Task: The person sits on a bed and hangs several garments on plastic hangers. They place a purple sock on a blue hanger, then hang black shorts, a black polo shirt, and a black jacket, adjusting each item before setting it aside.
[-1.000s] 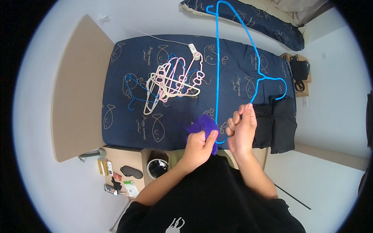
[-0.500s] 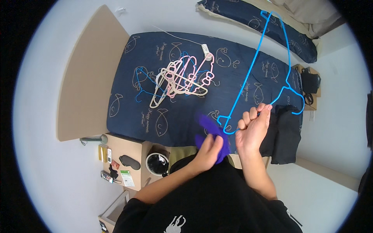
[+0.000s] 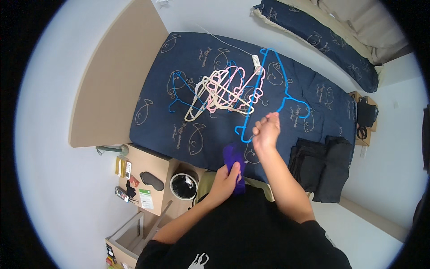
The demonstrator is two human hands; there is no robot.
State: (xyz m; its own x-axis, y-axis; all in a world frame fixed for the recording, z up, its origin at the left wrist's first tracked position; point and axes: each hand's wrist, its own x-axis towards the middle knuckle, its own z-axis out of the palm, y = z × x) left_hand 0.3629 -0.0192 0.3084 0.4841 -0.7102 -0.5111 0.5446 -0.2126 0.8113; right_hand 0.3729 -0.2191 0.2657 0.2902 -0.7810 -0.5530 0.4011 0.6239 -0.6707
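My left hand [image 3: 222,181] is closed on a crumpled purple cloth [image 3: 232,154], held low in front of my body. In my right hand [image 3: 267,133] is a large blue clothes hanger [image 3: 287,93], raised above the bed and tilted, its hook pointing to the right. My fingers wrap round the hanger's lower arm. Behind it, on the dark blue bedsheet [image 3: 152,130], lies a tangled heap of hangers: white hangers [image 3: 190,119], pink hangers [image 3: 241,68] and thin blue hangers [image 3: 174,96]. The held hanger's long bar partly covers this heap.
Black folded garments [image 3: 331,172] lie on the bed's right corner. A white power strip [image 3: 256,61] with a cord sits behind the heap. At left are a headboard [image 3: 107,76], a bedside table [image 3: 163,166] with an eye mask [image 3: 152,180], and a bin [image 3: 184,185].
The blue hanger has swung left and down in my right hand, now overlapping the heap. My left hand with the purple cloth has shifted left, apart from the hanger. The whole view has turned slightly.
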